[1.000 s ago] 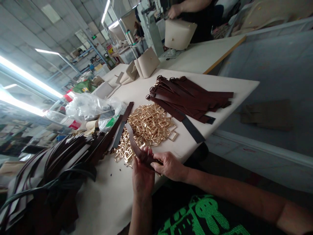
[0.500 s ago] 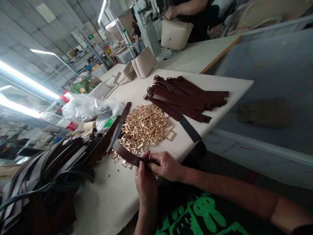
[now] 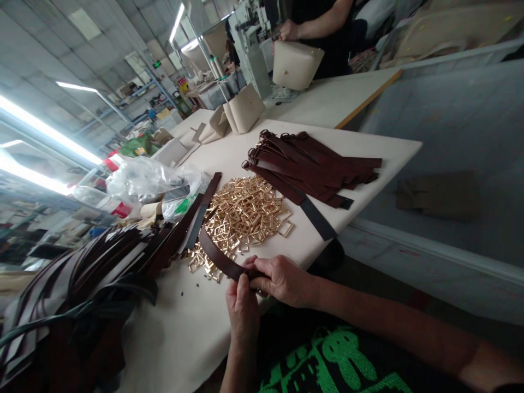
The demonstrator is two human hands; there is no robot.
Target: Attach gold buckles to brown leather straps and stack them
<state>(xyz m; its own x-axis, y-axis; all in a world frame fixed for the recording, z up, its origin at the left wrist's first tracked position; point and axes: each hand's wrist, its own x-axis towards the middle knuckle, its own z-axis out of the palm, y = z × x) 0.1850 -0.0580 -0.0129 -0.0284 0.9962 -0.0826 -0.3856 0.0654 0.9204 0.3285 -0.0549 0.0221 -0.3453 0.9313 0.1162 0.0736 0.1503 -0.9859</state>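
Observation:
A dark brown leather strap (image 3: 220, 257) curves from the pile of gold rectangular rings (image 3: 248, 213) down to my hands at the table's near edge. My left hand (image 3: 242, 303) pinches it with the thumb on top. Close beside it, my right hand (image 3: 282, 281) is closed on the strap's near end, fingers and thumb pressed together. The fingers hide that end, so whether a ring sits on it I cannot tell. Beyond the rings lies a stack of brown straps (image 3: 311, 164) with looped far ends.
Many long leather strips (image 3: 82, 273) hang in a bundle at the left. Clear plastic bags (image 3: 141, 183) lie behind them. Beige bag pieces (image 3: 244, 109) stand at the back. Across the table, a person's hand (image 3: 289, 30) holds a beige bag (image 3: 297, 64) at a sewing machine (image 3: 249, 46).
The near end of the strap has drawn in between my right fingers and is now mostly covered. The strap's curved part has shifted slightly right, off the flat strip beside it.

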